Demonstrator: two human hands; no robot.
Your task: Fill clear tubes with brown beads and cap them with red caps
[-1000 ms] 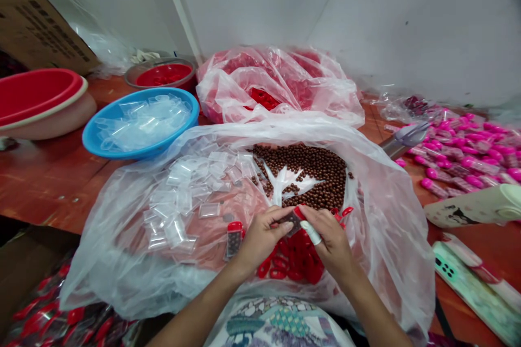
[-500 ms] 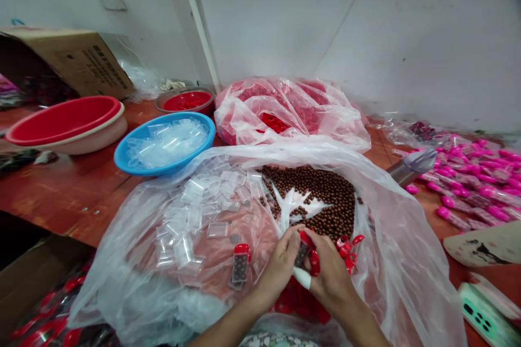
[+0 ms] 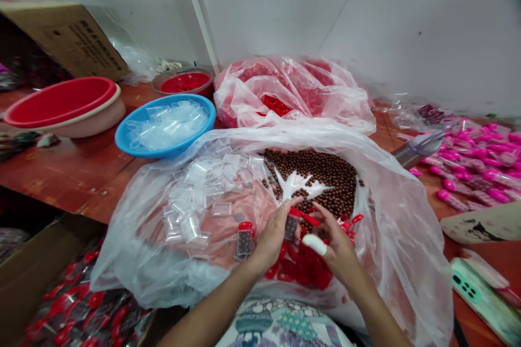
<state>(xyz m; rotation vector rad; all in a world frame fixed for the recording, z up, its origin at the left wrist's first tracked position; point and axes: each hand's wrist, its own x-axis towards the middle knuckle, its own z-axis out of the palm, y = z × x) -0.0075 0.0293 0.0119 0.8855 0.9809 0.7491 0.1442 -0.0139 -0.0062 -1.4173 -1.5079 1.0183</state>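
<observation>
In the head view, two bare hands work over a big see-through plastic sheet [image 3: 175, 276]. The left hand [image 3: 272, 237] holds one little box [image 3: 290, 227] with dark stuff inside, pinched upright above the sheet. Its fingers hide part of the box. A red lid [image 3: 310, 219] sticks out from the top, toward the right hand [image 3: 341, 249]. The right hand's fingers are bent near that lid, but I cannot tell if they grip it. One white cover [image 3: 314, 244] sits on its thumb.

The hands partly hide a pile of red lids [image 3: 315, 271], so I can't count them. One filled box [image 3: 244, 239] with a red top lies left of the left hand. Brown balls [image 3: 336, 173] lie behind the hands, too many to count, like the clear boxes [image 3: 195, 190]. There is one blue bowl [image 3: 158, 153]. One bottle [image 3: 480, 225] is cut off at the right edge.
</observation>
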